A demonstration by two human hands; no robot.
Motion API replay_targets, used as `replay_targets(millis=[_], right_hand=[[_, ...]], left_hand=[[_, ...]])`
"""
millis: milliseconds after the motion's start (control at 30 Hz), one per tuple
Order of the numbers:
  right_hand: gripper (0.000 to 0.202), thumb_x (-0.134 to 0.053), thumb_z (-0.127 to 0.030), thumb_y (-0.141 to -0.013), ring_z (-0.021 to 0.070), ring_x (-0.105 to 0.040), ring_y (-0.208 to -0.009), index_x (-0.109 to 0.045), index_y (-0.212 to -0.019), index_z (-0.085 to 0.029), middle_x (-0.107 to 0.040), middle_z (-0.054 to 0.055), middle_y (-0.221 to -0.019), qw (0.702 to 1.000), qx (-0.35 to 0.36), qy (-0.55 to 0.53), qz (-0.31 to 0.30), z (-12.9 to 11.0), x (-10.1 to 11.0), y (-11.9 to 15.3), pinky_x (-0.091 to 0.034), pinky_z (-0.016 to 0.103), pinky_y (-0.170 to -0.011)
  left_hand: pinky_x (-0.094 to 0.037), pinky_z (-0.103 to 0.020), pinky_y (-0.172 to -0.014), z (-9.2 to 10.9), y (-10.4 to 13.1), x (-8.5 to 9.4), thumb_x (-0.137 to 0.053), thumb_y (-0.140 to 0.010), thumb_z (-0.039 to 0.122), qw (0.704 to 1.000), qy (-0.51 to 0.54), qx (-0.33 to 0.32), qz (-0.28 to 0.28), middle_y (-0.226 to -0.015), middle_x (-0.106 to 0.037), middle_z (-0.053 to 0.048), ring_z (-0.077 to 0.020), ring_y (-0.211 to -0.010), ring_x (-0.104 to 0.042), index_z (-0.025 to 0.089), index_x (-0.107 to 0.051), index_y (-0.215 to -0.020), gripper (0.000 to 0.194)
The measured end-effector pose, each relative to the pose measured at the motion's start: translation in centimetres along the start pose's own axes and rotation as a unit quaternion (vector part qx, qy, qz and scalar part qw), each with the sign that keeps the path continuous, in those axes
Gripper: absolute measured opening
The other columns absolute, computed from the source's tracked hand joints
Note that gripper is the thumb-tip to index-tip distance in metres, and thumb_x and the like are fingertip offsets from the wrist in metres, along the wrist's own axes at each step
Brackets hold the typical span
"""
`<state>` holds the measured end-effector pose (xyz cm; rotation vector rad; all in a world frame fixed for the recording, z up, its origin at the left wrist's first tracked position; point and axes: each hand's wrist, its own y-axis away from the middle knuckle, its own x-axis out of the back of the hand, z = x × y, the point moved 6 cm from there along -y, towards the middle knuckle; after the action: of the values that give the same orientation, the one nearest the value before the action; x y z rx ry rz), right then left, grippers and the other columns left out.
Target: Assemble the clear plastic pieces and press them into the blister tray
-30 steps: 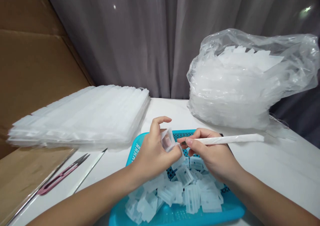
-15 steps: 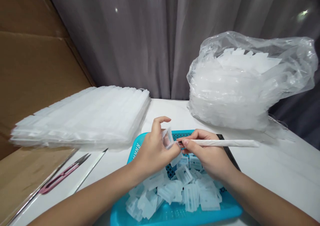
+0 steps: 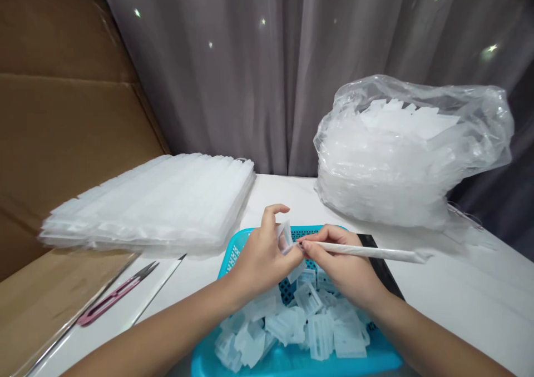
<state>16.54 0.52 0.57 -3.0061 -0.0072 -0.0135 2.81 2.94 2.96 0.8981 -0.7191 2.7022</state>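
My left hand (image 3: 265,252) pinches a folded, translucent white plastic piece (image 3: 284,235) above the basket, its index finger raised and curled. In my right hand (image 3: 344,266) is a slim white stick-like tool (image 3: 371,252), gripped like a pen. Its near end meets the plastic piece by my left thumb; the tip itself is hidden, so its kind does not show. Below both hands, a blue plastic basket (image 3: 237,241) holds many loose translucent plastic pieces (image 3: 321,335), some with slots.
Pink-handled thread snips (image 3: 117,296) lie at the left, near a cardboard flap (image 3: 70,277). Behind them is a stack of white plastic strips (image 3: 154,199). A clear bag (image 3: 396,154) full of similar white pieces stands at the back right, before a grey curtain (image 3: 233,71).
The whole view has shifted, so things sit slightly lower. The far end of the white tool has tilted downward. Both hands keep nearly the same hold on the plastic piece and tool.
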Motion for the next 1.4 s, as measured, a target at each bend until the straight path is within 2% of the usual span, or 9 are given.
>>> replay_targets(millis=[167,333,600,733,933,1067,1167,1267,1400], right_hand=[[0.010,-0.059,-0.026,-0.080,0.0164,-0.061,-0.073,-0.064,-0.074,-0.019,-0.067,0.002,-0.075,0.993,0.058,0.098,-0.007,-0.6,-0.5,0.1,-0.045,0.025,-0.062],[0.012,-0.057,-0.024,-0.078,0.0151,-0.058,-0.064,-0.062,-0.069,-0.018,-0.065,0.001,-0.068,0.987,0.044,0.156,0.000,-0.1,-0.5,-0.4,-0.041,0.024,-0.057],[0.019,-0.063,-0.035,-0.076,0.0161,-0.057,-0.067,-0.059,-0.070,-0.018,-0.066,0.004,-0.074,0.996,0.075,0.038,0.011,-0.2,0.1,-1.3,-0.043,0.025,-0.059],[0.024,-0.064,-0.041,-0.076,0.0117,-0.046,-0.056,-0.059,-0.071,-0.018,-0.055,-0.001,-0.062,0.995,0.096,0.017,0.023,-0.2,0.5,-1.6,-0.036,0.022,-0.051],[0.033,-0.060,-0.050,-0.079,0.0066,-0.022,-0.042,-0.051,-0.072,-0.019,-0.030,-0.010,-0.045,0.999,0.044,-0.022,-0.004,0.9,0.3,-1.7,-0.017,0.019,-0.040],[0.038,-0.045,-0.056,-0.088,0.0080,-0.033,-0.040,-0.054,-0.087,-0.019,-0.037,-0.009,-0.044,0.995,0.083,-0.051,0.002,0.8,-0.1,-1.1,-0.026,0.019,-0.040],[0.040,-0.045,-0.058,-0.088,0.0092,-0.046,-0.044,-0.050,-0.080,-0.020,-0.050,-0.004,-0.052,0.992,0.111,-0.053,-0.021,0.8,-0.6,-0.6,-0.038,0.020,-0.044],[0.039,-0.063,-0.052,-0.078,0.0080,-0.048,-0.044,-0.040,-0.072,-0.021,-0.050,-0.006,-0.058,0.992,0.106,-0.053,-0.047,1.0,-0.9,-0.4,-0.040,0.019,-0.042],[0.040,-0.059,-0.053,-0.081,0.0081,-0.047,-0.038,-0.035,-0.073,-0.023,-0.047,-0.009,-0.050,0.992,0.097,-0.078,-0.021,0.5,-0.4,-0.3,-0.039,0.019,-0.038]], left_hand=[[-0.023,-0.017,-0.042,0.2,0.4,-0.1,-0.057,-0.073,0.017,0.999,0.024,-0.046,0.006,-0.051,-0.037,0.013,-0.0088,-0.042,-0.037,0.023,-0.033,-0.107,0.042],[-0.022,-0.016,-0.040,1.4,1.5,0.3,-0.053,-0.073,0.015,0.986,0.141,-0.077,0.038,-0.057,-0.032,0.011,-0.0073,-0.042,-0.032,0.024,-0.030,-0.094,0.032],[-0.024,-0.017,-0.041,0.4,1.5,0.3,-0.054,-0.073,0.019,0.987,0.158,-0.010,0.027,-0.057,-0.038,0.011,-0.0085,-0.044,-0.034,0.024,-0.028,-0.098,0.036],[-0.024,-0.017,-0.042,0.1,1.4,0.2,-0.054,-0.073,0.019,0.987,0.159,-0.005,0.013,-0.057,-0.041,0.010,-0.0090,-0.044,-0.035,0.024,-0.027,-0.099,0.038],[-0.027,-0.017,-0.042,-0.1,1.2,0.2,-0.056,-0.074,0.020,0.986,0.166,0.007,0.015,-0.058,-0.042,0.009,-0.0101,-0.045,-0.038,0.024,-0.027,-0.101,0.040],[-0.033,-0.018,-0.044,-0.3,1.0,0.4,-0.058,-0.077,0.025,0.980,0.193,0.022,0.043,-0.063,-0.045,0.008,-0.0104,-0.047,-0.042,0.024,-0.028,-0.106,0.042],[-0.042,-0.020,-0.049,-0.1,0.7,0.5,-0.058,-0.084,0.032,0.972,0.230,0.032,0.045,-0.069,-0.049,0.006,-0.0118,-0.054,-0.049,0.024,-0.029,-0.114,0.043],[-0.050,-0.024,-0.055,0.0,0.6,0.0,-0.058,-0.086,0.039,0.956,0.288,0.061,0.009,-0.085,-0.056,0.000,-0.0139,-0.063,-0.057,0.023,-0.030,-0.120,0.048],[-0.054,-0.028,-0.065,0.0,0.9,-1.0,-0.062,-0.084,0.039,0.912,0.396,0.083,-0.069,-0.120,-0.053,-0.011,-0.0137,-0.072,-0.060,0.023,-0.030,-0.128,0.057]])
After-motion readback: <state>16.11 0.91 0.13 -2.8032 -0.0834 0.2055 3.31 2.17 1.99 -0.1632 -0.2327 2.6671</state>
